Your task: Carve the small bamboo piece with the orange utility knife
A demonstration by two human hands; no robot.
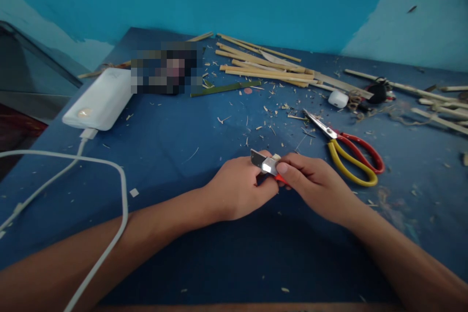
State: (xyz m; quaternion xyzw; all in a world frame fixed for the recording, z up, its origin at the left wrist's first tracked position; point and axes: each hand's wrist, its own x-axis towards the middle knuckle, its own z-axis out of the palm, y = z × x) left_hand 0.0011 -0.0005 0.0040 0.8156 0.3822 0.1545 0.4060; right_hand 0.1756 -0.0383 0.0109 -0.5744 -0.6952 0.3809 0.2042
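The person's right hand (318, 186) pinches a cutter knife (269, 165) between thumb and curled fingers, its blade pointing left across the left hand (234, 187). The left hand is curled just beside it; whether it grips anything cannot be told. The knife is above the near middle of the blue table (164, 129). Scissors (331, 133) lie to the right, sticks (268, 74) at the far side, a white power bank (100, 100) far left.
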